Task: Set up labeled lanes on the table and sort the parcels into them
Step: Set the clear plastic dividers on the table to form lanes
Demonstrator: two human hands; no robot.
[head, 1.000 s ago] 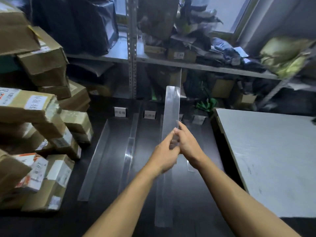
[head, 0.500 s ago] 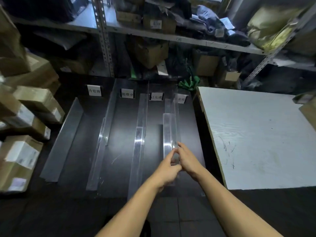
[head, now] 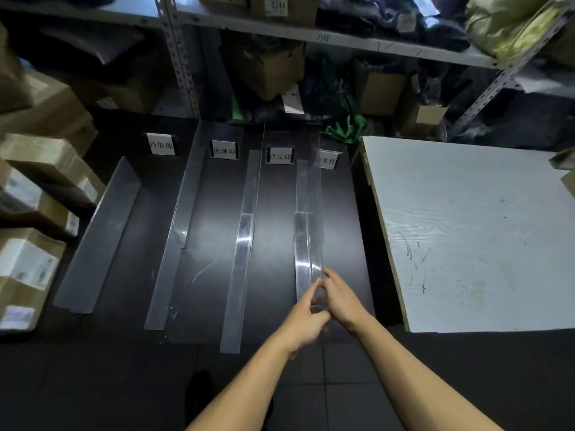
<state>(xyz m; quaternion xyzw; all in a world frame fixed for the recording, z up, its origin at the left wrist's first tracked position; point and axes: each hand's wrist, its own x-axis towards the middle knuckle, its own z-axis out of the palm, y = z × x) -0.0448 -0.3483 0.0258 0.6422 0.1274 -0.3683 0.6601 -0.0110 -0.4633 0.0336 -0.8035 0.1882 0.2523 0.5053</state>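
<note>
A dark table (head: 280, 237) carries several clear acrylic lane dividers laid lengthwise. The rightmost clear divider (head: 308, 225) lies on the table, and both hands hold its near end: my left hand (head: 303, 318) pinches it from the left, my right hand (head: 340, 298) from the right. Three other dividers lie to the left: one (head: 242, 262), one (head: 180, 231) and a grey one (head: 99, 237). White label cards stand at the far end: (head: 161, 144), (head: 224, 149), (head: 280, 155) and a partly hidden one (head: 327, 160). Cardboard parcels (head: 34, 188) are stacked at the left.
A white board (head: 473, 237) lies on the right beside the dark table. Metal shelving (head: 311, 35) full of boxes and bags stands behind. A green bag (head: 345, 129) sits at the table's far edge. Tiled floor (head: 342, 384) shows below my arms.
The divider was raised upright in my hands, then lowered; it now lies flat on the table as the rightmost lane wall. My view has tilted downward and my hands stay at its near end.
</note>
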